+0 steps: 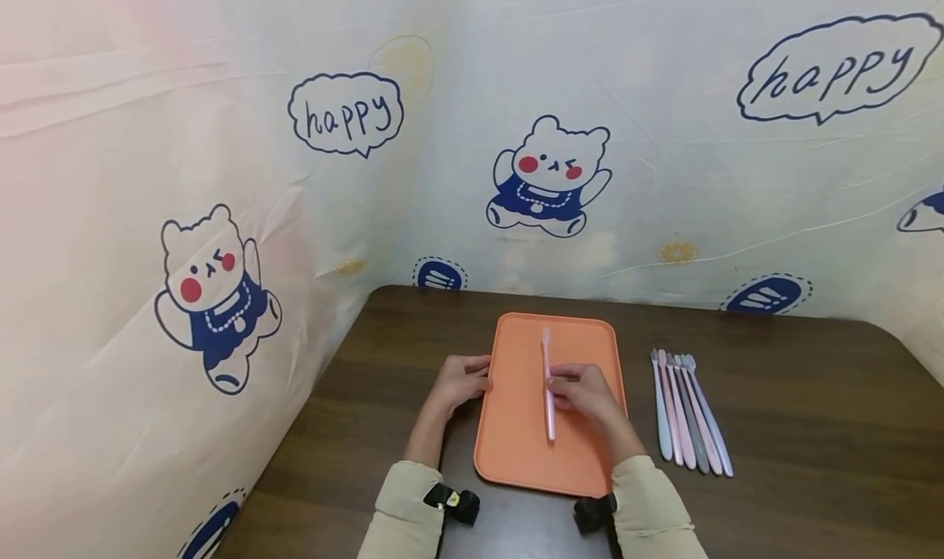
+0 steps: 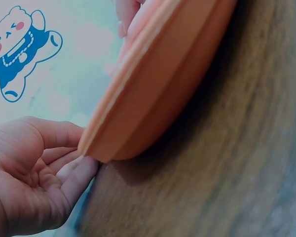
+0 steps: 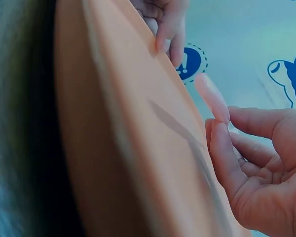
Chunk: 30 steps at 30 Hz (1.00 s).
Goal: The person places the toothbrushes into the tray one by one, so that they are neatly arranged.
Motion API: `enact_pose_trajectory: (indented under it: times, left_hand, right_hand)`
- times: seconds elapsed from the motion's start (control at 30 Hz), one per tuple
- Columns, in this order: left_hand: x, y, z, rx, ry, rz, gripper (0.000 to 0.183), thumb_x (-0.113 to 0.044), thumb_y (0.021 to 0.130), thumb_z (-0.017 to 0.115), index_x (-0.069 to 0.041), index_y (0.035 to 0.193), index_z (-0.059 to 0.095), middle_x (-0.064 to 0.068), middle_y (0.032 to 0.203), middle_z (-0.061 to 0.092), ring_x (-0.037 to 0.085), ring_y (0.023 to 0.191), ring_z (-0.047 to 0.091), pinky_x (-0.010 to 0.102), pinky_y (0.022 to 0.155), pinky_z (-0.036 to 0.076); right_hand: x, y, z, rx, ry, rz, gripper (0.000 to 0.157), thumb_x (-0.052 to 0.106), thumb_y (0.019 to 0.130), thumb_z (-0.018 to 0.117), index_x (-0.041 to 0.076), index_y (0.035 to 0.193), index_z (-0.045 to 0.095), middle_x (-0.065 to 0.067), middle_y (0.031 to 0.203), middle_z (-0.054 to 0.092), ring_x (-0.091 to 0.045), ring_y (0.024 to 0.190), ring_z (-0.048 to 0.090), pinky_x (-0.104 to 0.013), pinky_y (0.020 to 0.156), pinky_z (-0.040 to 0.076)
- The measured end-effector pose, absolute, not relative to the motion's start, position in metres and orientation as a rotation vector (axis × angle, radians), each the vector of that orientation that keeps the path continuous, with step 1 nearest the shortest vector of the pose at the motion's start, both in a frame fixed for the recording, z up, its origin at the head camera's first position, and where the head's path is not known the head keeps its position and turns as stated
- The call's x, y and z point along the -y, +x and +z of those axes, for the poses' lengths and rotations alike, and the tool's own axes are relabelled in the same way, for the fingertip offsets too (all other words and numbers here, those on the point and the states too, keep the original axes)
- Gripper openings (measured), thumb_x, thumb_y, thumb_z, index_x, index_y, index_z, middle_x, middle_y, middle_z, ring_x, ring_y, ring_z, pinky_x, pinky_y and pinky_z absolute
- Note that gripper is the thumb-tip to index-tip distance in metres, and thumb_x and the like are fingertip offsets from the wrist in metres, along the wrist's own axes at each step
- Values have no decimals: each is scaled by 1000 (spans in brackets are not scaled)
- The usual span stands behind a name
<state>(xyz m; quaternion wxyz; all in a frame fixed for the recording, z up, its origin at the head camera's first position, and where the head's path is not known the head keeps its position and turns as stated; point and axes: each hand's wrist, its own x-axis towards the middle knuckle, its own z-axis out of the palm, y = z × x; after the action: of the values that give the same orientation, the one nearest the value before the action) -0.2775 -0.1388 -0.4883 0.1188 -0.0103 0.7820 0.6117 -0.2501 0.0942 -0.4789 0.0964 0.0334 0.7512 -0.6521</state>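
A pink toothbrush (image 1: 548, 407) is pinched between the thumb and fingers of my right hand (image 1: 586, 391), above the orange tray (image 1: 509, 452). Its bristle end points toward the far side, and in the right wrist view the handle end of the toothbrush (image 3: 212, 96) stands off the tray with a shadow below. My left hand (image 1: 460, 381) holds the tray's left edge. In the left wrist view the thumb of the left hand (image 2: 34, 173) lies at the rim and the fingers reach beneath it.
Several toothbrushes (image 1: 686, 415) in blue, pink and grey lie side by side right of the tray on the dark wooden table (image 1: 811, 411). A light printed curtain (image 1: 457, 133) with bears hangs behind and along the left side.
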Motion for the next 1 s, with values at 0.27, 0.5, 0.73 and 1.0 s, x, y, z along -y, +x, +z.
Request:
enact_pose_trajectory:
  times: [0.27, 0.5, 0.73, 1.0]
  left_hand:
    - [139, -276, -487, -2289, -32, 1792, 53, 8, 84, 67, 2, 136, 62, 24, 141, 61, 32, 131, 61, 41, 90, 61]
    - [139, -276, -487, -2282, -23, 1801, 53, 8, 84, 67, 2, 136, 62, 24, 141, 61, 32, 131, 61, 41, 90, 61]
    - [139, -276, -487, -2286, -25, 1792, 53, 8, 84, 67, 2, 136, 62, 24, 140, 62, 32, 130, 62, 42, 91, 61]
    - [138, -276, -488, -2336, -21, 1774, 53, 8, 82, 68, 3, 135, 63, 25, 139, 62, 34, 129, 62, 40, 89, 61]
  right_hand:
    - [-85, -252, -479, -2208, 180, -1932, 35, 1, 92, 67, -16, 123, 63, -14, 95, 75, -8, 74, 67, -22, 65, 60]
    - [-74, -254, -478, -2247, 232, -1902, 33, 0, 92, 66, -14, 122, 66, -21, 102, 75, -10, 76, 69, -23, 67, 61]
    - [-65, -260, -478, -2320, 249, -1870, 31, 0, 89, 68, -13, 117, 69, -22, 99, 76, -9, 73, 69, -24, 66, 61]
    - [-57, -266, -480, -2399, 289, -1793, 25, 2, 86, 74, -9, 109, 74, -17, 90, 77, -6, 64, 65, -23, 62, 60]
